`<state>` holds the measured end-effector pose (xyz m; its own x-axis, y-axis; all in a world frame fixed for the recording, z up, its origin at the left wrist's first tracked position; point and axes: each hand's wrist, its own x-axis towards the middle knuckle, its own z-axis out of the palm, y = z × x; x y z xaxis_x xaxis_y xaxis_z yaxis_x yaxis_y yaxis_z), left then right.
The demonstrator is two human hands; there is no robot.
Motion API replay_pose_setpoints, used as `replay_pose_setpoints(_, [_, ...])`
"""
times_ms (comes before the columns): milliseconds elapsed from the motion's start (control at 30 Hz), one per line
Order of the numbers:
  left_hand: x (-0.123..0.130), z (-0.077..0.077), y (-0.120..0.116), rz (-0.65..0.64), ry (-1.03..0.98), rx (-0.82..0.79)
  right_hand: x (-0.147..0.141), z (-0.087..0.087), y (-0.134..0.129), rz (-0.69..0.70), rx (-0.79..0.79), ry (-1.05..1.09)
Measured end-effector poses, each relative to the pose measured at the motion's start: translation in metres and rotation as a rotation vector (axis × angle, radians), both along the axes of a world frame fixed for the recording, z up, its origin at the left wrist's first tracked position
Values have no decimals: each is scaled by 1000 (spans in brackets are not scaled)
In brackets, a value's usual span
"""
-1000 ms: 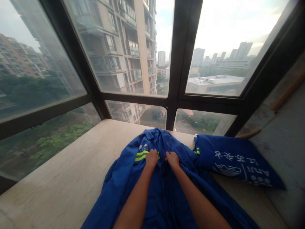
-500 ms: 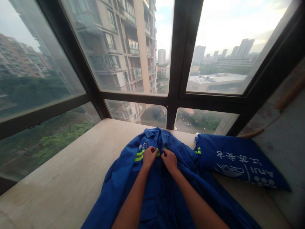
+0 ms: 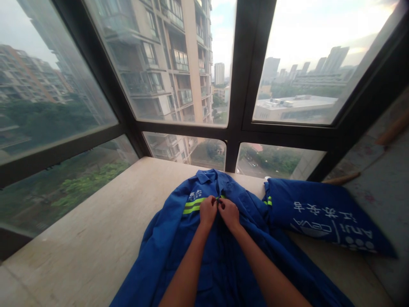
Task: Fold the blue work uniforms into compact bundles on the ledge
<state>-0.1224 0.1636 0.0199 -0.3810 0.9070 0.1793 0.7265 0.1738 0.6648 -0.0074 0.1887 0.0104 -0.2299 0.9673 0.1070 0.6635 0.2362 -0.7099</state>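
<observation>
A blue work jacket [image 3: 179, 251] with yellow-green reflective stripes and a white chest print lies front up, its collar towards the window. My left hand [image 3: 209, 209] pinches one front edge of the jacket at stripe height. Right beside it, my right hand [image 3: 228, 212] is closed on the opposite front edge, with the fingertips of both hands nearly touching. Any button or fastener between the fingers is too small to make out. Below the hands the forearms cover part of the jacket front.
The jacket rests on a pale stone sill [image 3: 79, 238]. To its right lies a folded blue garment [image 3: 319, 213] with white lettering. Dark window frames [image 3: 234, 140] rise behind and to the left, and a patterned wall or curtain [image 3: 380, 204] borders the right side.
My left hand has moved right, bringing the jacket's two front edges together below the collar. The left chest stripes now lie flatter and show more. The view has shifted slightly.
</observation>
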Motion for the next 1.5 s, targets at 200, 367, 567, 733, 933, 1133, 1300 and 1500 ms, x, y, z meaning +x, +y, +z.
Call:
replay_pose_setpoints(200, [-4, -5, -4, -53, 16, 6, -2, -7, 7, 72, -16, 18])
replay_pose_setpoints(367, [-2, -6, -3, -99, 19, 7, -1, -11, 12, 133, -28, 16])
replay_pose_setpoints(567, [-6, -10, -1, -136, -34, 13, -2, -12, 15, 202, -40, 11])
replay_pose_setpoints(733, [-17, -16, 5, -111, -143, 32, -2, -9, 6, 244, -39, -17])
replay_pose_setpoints(933, [-15, -25, 8, -104, -207, 37, 2, -3, -4, 195, -51, -100])
replay_pose_setpoints(1133, [-8, -25, 11, -105, -111, 45, 11, 11, 9, 179, -71, -183])
replay_pose_setpoints(1300, [-4, -24, 11, -102, -48, 64, 13, 15, 11, 173, -69, -237])
replay_pose_setpoints(1500, [-1, -28, 11, -27, -95, 89, 8, 10, 7, 125, -70, -254])
